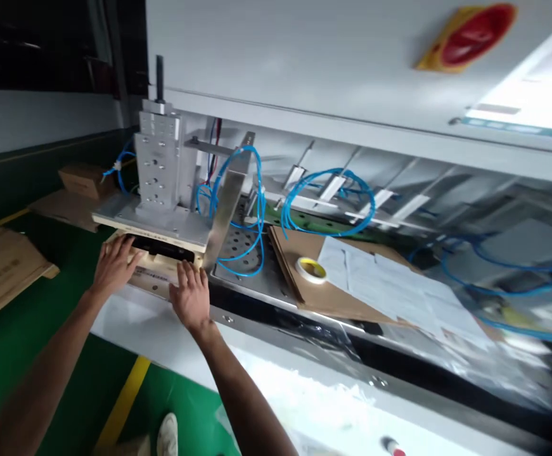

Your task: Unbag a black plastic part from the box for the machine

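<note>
A long black part (161,247) lies in a cream-coloured fixture (159,265) beneath the plate of a metal press (156,171). My left hand (116,263) rests at the left end of the part, fingers stretched forward and thumb spread to the right. At the other end, my right hand (192,294) has its fingers laid forward against the right end of the part and the fixture's edge. The fingertips are partly hidden under the plate's edge, and neither hand shows a firm grip.
A slanted metal bar (228,212) stands right of the press among blue air hoses (260,221). Further right, a roll of tape (311,270) and paper sheets (390,285) lie on cardboard (288,266). A red rotary switch (478,35) is overhead; cartons (7,272) sit left.
</note>
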The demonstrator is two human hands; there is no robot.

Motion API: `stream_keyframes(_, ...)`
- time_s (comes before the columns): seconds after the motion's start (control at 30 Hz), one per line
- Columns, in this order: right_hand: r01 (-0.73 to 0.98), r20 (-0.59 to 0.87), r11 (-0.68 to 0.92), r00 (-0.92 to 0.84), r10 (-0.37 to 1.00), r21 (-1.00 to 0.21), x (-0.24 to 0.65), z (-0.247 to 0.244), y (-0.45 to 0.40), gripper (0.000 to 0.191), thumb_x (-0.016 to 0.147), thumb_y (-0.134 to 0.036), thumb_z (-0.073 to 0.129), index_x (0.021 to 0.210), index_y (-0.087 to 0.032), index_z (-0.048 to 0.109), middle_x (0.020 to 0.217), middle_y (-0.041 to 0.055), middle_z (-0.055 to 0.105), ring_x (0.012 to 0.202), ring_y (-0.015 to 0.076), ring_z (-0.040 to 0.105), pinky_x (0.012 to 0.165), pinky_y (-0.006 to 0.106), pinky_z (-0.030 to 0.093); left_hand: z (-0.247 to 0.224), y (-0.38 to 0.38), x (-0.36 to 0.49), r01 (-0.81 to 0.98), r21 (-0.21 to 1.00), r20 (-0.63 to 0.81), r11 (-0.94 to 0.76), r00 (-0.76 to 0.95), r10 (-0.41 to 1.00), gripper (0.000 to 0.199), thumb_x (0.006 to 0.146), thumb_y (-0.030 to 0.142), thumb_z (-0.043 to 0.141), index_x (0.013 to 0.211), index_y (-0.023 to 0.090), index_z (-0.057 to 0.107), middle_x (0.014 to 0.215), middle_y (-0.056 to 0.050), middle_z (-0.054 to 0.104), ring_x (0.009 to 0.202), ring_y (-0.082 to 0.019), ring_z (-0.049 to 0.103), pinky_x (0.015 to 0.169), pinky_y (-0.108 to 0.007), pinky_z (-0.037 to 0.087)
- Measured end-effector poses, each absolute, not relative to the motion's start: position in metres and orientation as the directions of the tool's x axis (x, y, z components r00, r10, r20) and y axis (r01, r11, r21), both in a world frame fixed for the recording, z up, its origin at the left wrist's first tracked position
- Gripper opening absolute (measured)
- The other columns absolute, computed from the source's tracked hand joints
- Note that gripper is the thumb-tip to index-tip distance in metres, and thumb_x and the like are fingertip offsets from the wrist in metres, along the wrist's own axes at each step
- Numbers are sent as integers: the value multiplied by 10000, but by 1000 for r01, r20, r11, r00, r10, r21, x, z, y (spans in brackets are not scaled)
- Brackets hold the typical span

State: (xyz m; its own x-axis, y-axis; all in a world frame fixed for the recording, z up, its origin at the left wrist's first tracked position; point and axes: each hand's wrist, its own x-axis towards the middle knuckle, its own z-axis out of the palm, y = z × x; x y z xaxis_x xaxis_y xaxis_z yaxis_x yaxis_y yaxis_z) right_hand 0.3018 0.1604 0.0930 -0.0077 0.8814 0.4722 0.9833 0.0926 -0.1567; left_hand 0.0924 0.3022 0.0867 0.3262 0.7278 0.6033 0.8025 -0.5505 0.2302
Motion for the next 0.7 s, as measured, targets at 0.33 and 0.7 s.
stream_keyframes(0.33, 735, 378, 109, 210, 902, -669, 345, 27, -154, 367, 989, -226, 563, 1287, -372, 720, 885, 39, 773, 722, 262, 719, 621, 432, 608, -37, 27, 143, 539, 498, 558, -679, 401, 727, 315, 1035, 294, 559, 1343, 244, 606, 1252, -120, 706, 1171, -335, 698, 1004, -538, 605)
stream_keyframes(0.7, 320, 326, -615, 939, 107, -721, 544, -7, -337, 544, 938, -670, 512, 1021, -183, 738, 947, 131, 706, 729, 246, 635, 688, 396, 535, -53, -66, 213, 671, 272, 526, -690, 496, 690, 689, 996, 260, 637, 1628, 263, 361, 1536, -227, 548, 1395, -445, 575, 1065, -662, 564)
